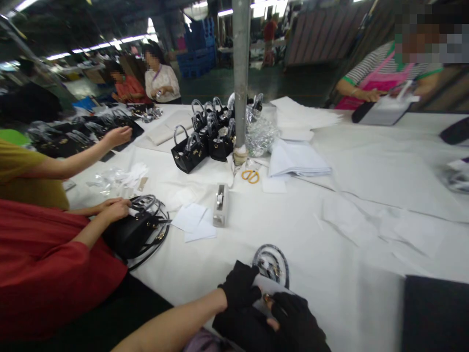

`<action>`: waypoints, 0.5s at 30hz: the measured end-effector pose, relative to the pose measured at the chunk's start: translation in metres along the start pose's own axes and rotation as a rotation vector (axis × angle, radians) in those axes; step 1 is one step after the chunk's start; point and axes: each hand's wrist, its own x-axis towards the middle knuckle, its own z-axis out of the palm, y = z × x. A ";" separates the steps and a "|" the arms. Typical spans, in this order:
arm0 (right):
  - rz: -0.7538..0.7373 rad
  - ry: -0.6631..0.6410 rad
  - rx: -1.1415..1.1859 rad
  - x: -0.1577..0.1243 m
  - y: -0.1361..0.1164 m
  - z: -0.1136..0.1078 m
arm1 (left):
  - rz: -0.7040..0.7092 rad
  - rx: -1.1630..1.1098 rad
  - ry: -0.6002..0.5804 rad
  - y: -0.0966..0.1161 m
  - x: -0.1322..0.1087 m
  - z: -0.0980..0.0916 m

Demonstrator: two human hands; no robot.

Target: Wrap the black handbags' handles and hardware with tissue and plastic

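Observation:
At the bottom centre a black handbag [240, 328] rests against the table's near edge. Its looped handles [287, 268] are wrapped in clear film, and a white sheet [280, 285] shows along its top. My left hand [240, 286], in a black fingerless glove, grips the bag's upper left edge. My right hand [298, 318], gloved alike, has its fingers closed around the bag's front beside a gold-coloured metal fitting [267, 297]. Both hands hide much of the bag, so the finer hold is unclear.
A tape dispenser [220, 208], white paper pieces [200, 222] and yellow-handled scissors [250, 176] lie ahead. Black handbags [190, 151] stand by a metal post [241, 73]. At left, a person in red [54, 264] handles another bag. A dark panel [436, 313] lies at right.

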 end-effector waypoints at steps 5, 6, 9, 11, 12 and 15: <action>-0.013 -0.268 0.116 0.016 -0.026 -0.043 | 0.111 -0.079 -0.031 0.002 -0.004 -0.012; -0.014 -0.286 0.148 0.016 -0.026 -0.047 | 0.125 -0.095 -0.026 0.003 -0.004 -0.013; -0.022 -0.269 0.251 0.010 -0.024 -0.052 | 0.108 -0.080 -0.037 0.007 -0.003 -0.016; 0.054 -0.233 0.265 0.009 -0.022 -0.050 | 0.084 -0.047 -0.058 0.009 -0.002 -0.016; 0.127 -0.198 0.262 0.010 -0.021 -0.048 | 0.074 -0.031 -0.064 0.010 -0.001 -0.017; 0.338 -0.071 0.270 0.022 -0.015 -0.045 | 0.069 -0.002 -0.066 0.010 0.000 -0.016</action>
